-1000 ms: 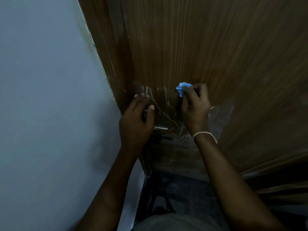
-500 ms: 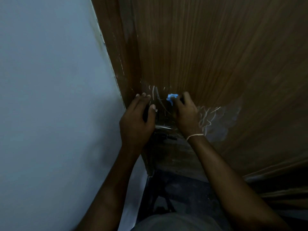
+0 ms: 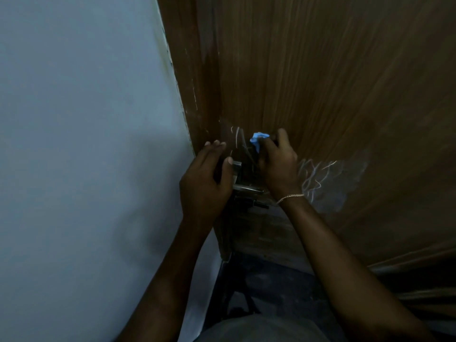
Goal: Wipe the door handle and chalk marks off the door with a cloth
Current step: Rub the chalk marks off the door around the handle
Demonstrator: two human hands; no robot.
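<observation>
From the head camera, the person is facing a brown wood-grain door (image 3: 333, 82) with a pale grey wall (image 3: 86, 144) lying to its left. The right hand (image 3: 277, 166) is pressing a small crumpled blue cloth (image 3: 257, 139) against the door, its fingers curled round the cloth so that only a tuft is showing above the knuckles. The cloth is sitting just above the metal door handle (image 3: 246, 187), whose lever is running across below the right palm. A thin chain bracelet (image 3: 290, 197) is circling the right wrist. White chalk marks (image 3: 313, 176) are looping over the wood just right of that hand, with a paler smeared patch spreading further right; a few more thin strokes are showing left of the cloth. The left hand (image 3: 204, 178) is resting flat at the door's edge, fingers straight and together, gripping nothing, with the thumb lying beside the handle's metal plate. Below the door, a dark floor (image 3: 271, 280) is showing between the forearms.
</observation>
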